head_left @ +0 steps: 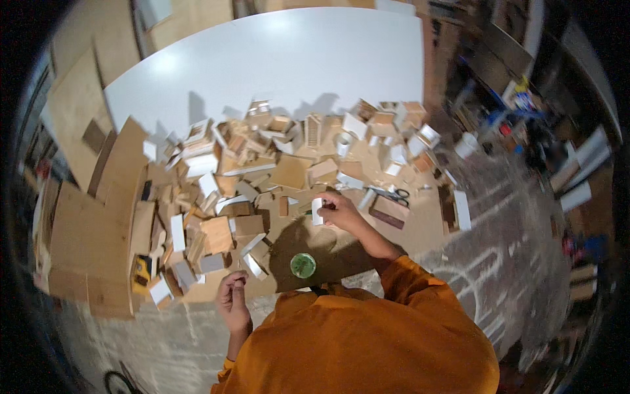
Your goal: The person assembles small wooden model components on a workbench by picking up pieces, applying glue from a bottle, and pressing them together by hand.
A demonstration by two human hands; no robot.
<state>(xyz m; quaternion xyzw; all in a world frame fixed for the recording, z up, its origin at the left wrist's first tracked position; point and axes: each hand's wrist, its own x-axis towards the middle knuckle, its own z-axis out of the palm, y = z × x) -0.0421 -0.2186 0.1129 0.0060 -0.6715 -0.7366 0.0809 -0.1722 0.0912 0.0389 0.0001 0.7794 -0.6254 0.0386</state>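
Head view, looking straight down over a person in an orange top. The right hand [341, 209] reaches far forward over the heap, fingers closed on a small white block [317, 211] held upright just left of the palm. The left hand [232, 297] is drawn back near the body, low and to the left, fingers curled together around something very small; what it pinches cannot be told. The two hands are well apart.

The white block sits above the near edge of a wide heap of wood and white offcuts [262, 190] spread across cardboard sheets [85, 243] on the floor. Between the two hands, near the body, lies a round green lid [302, 264] on a brown cardboard piece. Right of the right hand lies a pair of scissors [396, 194], with a dark flat brown piece [388, 212] just near of it. At the far left near side of the heap lies a yellow tool [140, 274]. A large white board [289, 62] lies on the far side of the heap. Further right, a white cup [466, 144] stands on the grey concrete floor [499, 262].
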